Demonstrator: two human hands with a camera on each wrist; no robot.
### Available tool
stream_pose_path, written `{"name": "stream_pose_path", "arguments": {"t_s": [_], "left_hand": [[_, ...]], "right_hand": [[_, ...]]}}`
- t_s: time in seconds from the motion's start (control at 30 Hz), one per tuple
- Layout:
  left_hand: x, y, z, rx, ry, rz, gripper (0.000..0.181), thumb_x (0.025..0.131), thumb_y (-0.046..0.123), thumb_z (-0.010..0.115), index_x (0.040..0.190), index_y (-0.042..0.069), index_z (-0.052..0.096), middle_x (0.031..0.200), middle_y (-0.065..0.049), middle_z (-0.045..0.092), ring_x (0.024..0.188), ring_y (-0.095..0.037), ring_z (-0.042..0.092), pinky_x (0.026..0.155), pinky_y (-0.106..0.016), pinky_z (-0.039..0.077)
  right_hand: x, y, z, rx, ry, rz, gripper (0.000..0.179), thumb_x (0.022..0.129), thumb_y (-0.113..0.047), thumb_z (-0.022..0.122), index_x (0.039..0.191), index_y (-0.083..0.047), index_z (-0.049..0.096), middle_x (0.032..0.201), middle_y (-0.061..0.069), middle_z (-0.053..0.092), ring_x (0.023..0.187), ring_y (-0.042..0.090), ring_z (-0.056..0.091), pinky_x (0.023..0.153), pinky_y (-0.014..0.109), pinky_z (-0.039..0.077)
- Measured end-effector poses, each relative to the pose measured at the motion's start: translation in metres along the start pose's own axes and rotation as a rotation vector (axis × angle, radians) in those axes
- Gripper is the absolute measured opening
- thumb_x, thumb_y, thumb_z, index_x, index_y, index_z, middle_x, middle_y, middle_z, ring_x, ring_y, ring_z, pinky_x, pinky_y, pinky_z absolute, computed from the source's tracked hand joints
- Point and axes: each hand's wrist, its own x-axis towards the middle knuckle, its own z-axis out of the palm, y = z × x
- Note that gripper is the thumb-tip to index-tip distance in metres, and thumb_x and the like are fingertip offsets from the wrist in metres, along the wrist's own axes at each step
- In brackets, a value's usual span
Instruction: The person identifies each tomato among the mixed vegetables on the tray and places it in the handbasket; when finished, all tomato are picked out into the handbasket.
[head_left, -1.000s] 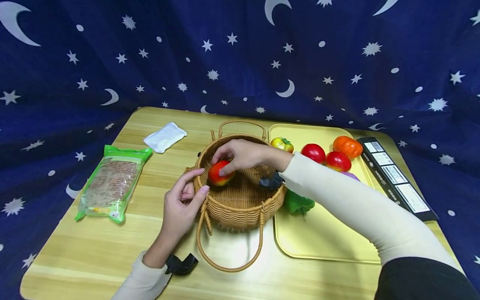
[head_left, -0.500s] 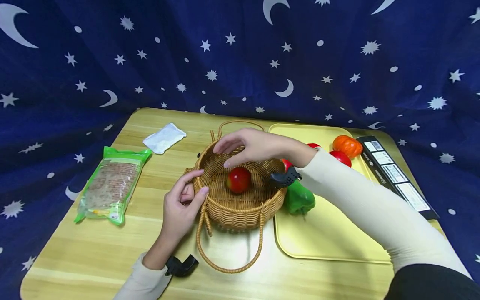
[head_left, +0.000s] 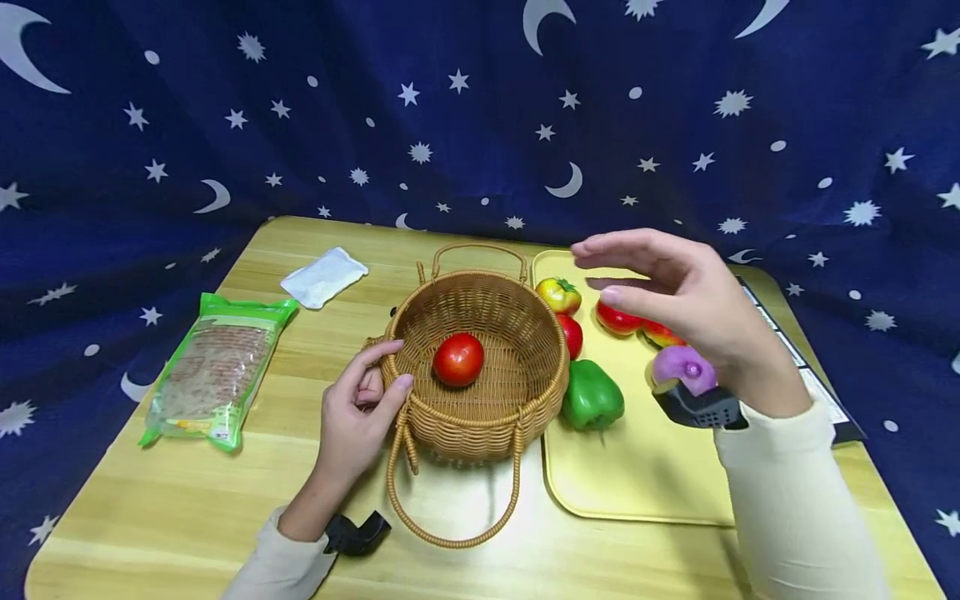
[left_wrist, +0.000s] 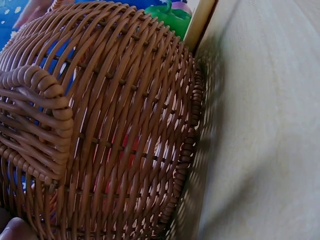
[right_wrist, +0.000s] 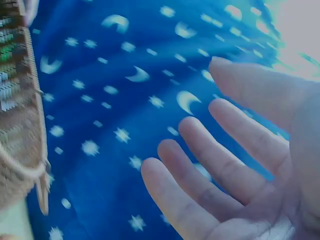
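Observation:
A brown wicker basket (head_left: 480, 429) with two hoop handles stands mid-table in the head view. Inside, towards its left side, lies one shiny, round red fruit (head_left: 458, 359). My left hand (head_left: 360, 412) grips the basket's left rim, with index finger and thumb at the edge. The left wrist view is filled by the woven wall (left_wrist: 125, 115), and red shows faintly through it. Over the yellow tray (head_left: 645, 487) hovers my right hand (head_left: 682, 300), fingers stretched and apart from the thumb, holding nothing. The right wrist view shows its bare palm and spread fingers (right_wrist: 220, 160).
On the tray lie a green bell pepper (head_left: 592, 395), a yellow-red tomato-like fruit (head_left: 558, 295), several red fruits (head_left: 618, 318) and a purple item (head_left: 684, 369). A black box (head_left: 847, 429) sits right. At left are a green-edged food package (head_left: 217, 367) and a white packet (head_left: 325, 277).
My right hand let go of the red fruit inside the basket, rose out and swung right over the tray. The fruit rolled a little within the basket. My left hand stayed at the rim.

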Motion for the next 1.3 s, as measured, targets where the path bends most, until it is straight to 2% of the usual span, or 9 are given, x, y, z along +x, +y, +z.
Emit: {"name": "stream_pose_path", "arguments": {"t_s": [0.07,0.2,0.37,0.53,0.77,0.9,1.0,1.13,1.3], "left_hand": [[0.0,-0.001,-0.001,0.002,0.009,0.012,0.044,0.088,-0.005,0.073,0.13,0.006,0.067,0.061,-0.007,0.028,0.055,-0.016,0.027,0.053,-0.027,0.025],[0.0,-0.003,0.001,-0.006,0.011,0.029,0.046,0.086,-0.007,0.074,0.13,0.004,0.066,0.06,-0.007,0.027,0.055,-0.017,0.026,0.052,-0.027,0.024],[-0.001,-0.007,0.002,-0.009,0.025,0.031,0.047,0.085,-0.01,0.073,0.129,0.002,0.066,0.06,-0.007,0.026,0.055,-0.018,0.025,0.052,-0.026,0.022],[-0.002,-0.007,0.001,-0.008,0.021,0.021,0.047,0.085,-0.01,0.073,0.13,0.003,0.066,0.061,-0.005,0.026,0.055,-0.015,0.024,0.052,-0.025,0.021],[-0.003,-0.006,-0.001,-0.01,0.027,0.025,0.044,0.084,-0.014,0.071,0.127,-0.004,0.065,0.062,-0.004,0.024,0.056,-0.015,0.023,0.051,-0.025,0.02],[-0.003,-0.006,-0.002,-0.004,0.025,0.022,0.044,0.084,-0.015,0.07,0.127,-0.005,0.065,0.063,-0.005,0.023,0.056,-0.017,0.023,0.052,-0.025,0.02],[-0.003,-0.005,-0.001,0.005,0.023,0.02,0.043,0.084,-0.015,0.07,0.126,-0.006,0.064,0.063,-0.006,0.024,0.056,-0.018,0.023,0.052,-0.026,0.021],[-0.003,-0.005,0.0,0.017,0.023,0.02,0.043,0.084,-0.014,0.071,0.126,-0.005,0.065,0.062,-0.007,0.024,0.056,-0.02,0.024,0.052,-0.027,0.022],[-0.002,-0.003,0.002,0.016,0.017,0.019,0.043,0.084,-0.014,0.071,0.126,-0.006,0.065,0.062,-0.009,0.024,0.056,-0.02,0.024,0.052,-0.027,0.022]], "right_hand": [[-0.02,0.009,-0.009,0.122,0.114,-0.057,0.043,0.093,0.012,0.065,0.135,0.007,0.059,0.136,0.022,0.06,0.125,0.032,0.059,0.098,0.033,0.051],[-0.046,0.027,-0.026,0.267,0.307,-0.124,0.046,0.092,0.02,0.059,0.137,0.015,0.052,0.136,0.027,0.058,0.123,0.035,0.06,0.097,0.037,0.051],[-0.06,0.043,-0.049,0.292,0.484,-0.131,0.047,0.089,0.023,0.061,0.135,0.017,0.052,0.132,0.026,0.061,0.117,0.032,0.064,0.094,0.032,0.052],[-0.07,0.057,-0.073,0.242,0.562,-0.075,0.048,0.087,0.019,0.067,0.133,0.015,0.056,0.127,0.02,0.066,0.111,0.026,0.066,0.091,0.025,0.053],[-0.069,0.094,-0.09,0.286,0.625,0.067,0.046,0.087,0.01,0.074,0.131,0.008,0.061,0.12,0.011,0.068,0.1,0.017,0.069,0.083,0.024,0.055],[-0.062,0.118,-0.088,0.167,0.702,0.21,0.044,0.085,-0.005,0.082,0.127,0.0,0.067,0.116,0.001,0.067,0.097,0.01,0.066,0.078,0.016,0.054],[-0.058,0.131,-0.084,-0.017,0.736,0.313,0.043,0.087,-0.015,0.083,0.126,-0.005,0.067,0.114,-0.003,0.065,0.097,0.007,0.062,0.079,0.011,0.05],[-0.055,0.143,-0.079,-0.247,0.713,0.442,0.05,0.091,-0.029,0.079,0.132,-0.005,0.062,0.12,0.001,0.059,0.099,0.008,0.056,0.08,0.008,0.047],[-0.057,0.152,-0.078,-0.354,0.645,0.534,0.058,0.094,-0.035,0.074,0.14,-0.004,0.057,0.132,0.013,0.054,0.103,0.011,0.053,0.077,0.008,0.047]]}}
